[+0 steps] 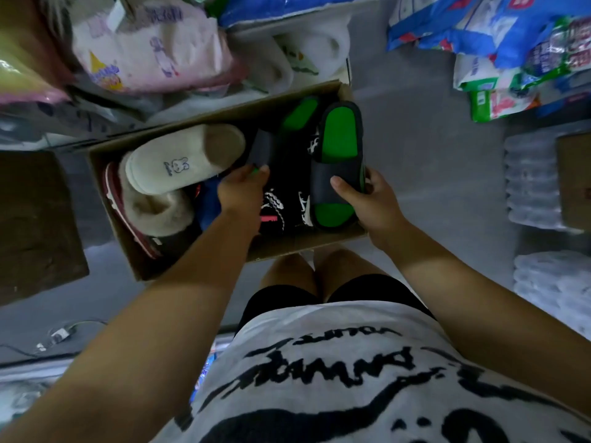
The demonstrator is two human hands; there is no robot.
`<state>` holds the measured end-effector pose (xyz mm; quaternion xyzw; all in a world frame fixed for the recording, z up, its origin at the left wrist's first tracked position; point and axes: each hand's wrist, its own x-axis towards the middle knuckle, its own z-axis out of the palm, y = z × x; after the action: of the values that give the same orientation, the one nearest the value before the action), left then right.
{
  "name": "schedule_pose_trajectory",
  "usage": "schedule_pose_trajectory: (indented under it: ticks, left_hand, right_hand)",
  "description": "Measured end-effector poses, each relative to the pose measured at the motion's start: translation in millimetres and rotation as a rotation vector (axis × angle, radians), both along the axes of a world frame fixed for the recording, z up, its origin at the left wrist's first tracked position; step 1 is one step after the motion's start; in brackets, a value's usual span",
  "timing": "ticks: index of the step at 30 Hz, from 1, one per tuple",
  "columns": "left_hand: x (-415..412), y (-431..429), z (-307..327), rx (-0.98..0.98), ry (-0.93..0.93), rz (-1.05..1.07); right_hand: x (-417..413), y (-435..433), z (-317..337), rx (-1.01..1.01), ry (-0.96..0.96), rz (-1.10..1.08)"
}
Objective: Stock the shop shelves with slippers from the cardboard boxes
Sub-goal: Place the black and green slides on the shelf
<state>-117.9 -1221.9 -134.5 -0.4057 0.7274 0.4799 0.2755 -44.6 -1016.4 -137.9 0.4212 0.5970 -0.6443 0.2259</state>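
**Pair of green slides held over the open carton**

Nearest the camera, a white printed T-shirt [335, 378] and black shorts [367, 289] are seen above bare knees. Just beyond them, a cardboard box [287, 247] stands open on the grey floor.

The right hand [371, 199] is curled round the strap end of a green-and-black slide slipper [339, 132], thumb on top, and the slipper is held above the box's right end. The left hand [243, 190] is closed on the dark strap of the matching slide [300, 115], which is tilted up inside the box.

Black printed slippers [287, 199] lie between the hands. A cream plush slipper [182, 158] is stacked on a fur-lined one [153, 212] at the left end. Farther off, pink packaged goods [144, 46] and white slippers [307, 55] are piled.
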Motion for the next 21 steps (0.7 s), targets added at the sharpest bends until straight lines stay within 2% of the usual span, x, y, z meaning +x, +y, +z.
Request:
schedule_pose_trajectory:
  ticks: [2,4,8,11,16,21]
  left_hand:
    - [20.0,5.0,-1.4,0.118,-0.053,0.004]
    - [32.5,8.8,-2.0,0.142,-0.053,-0.018]
    - [35.7,0.7,-12.4,-0.010,0.036,-0.028]
    - [18.1,-15.8,-27.8,-0.081,0.020,0.107]
    - [-0.9,-27.1,-35.3,0.105,-0.240,0.184]
    - [6.5,-36.3,-41.1,0.207,-0.238,0.209]
  right_hand:
    - [5.1,1.1,-4.8,-0.004,0.002,0.014]
    - [8.9,1.8,-9.7,-0.007,-0.002,0.013]
    - [6.5,1.4,-18.4,0.002,-0.012,0.016]
    - [2.8,0.9,-19.8,0.018,-0.016,0.006]
    - [3.8,1.9,-23.8,0.007,-0.034,0.010]
    - [4.5,4.3,-23.9,0.004,-0.034,0.005]
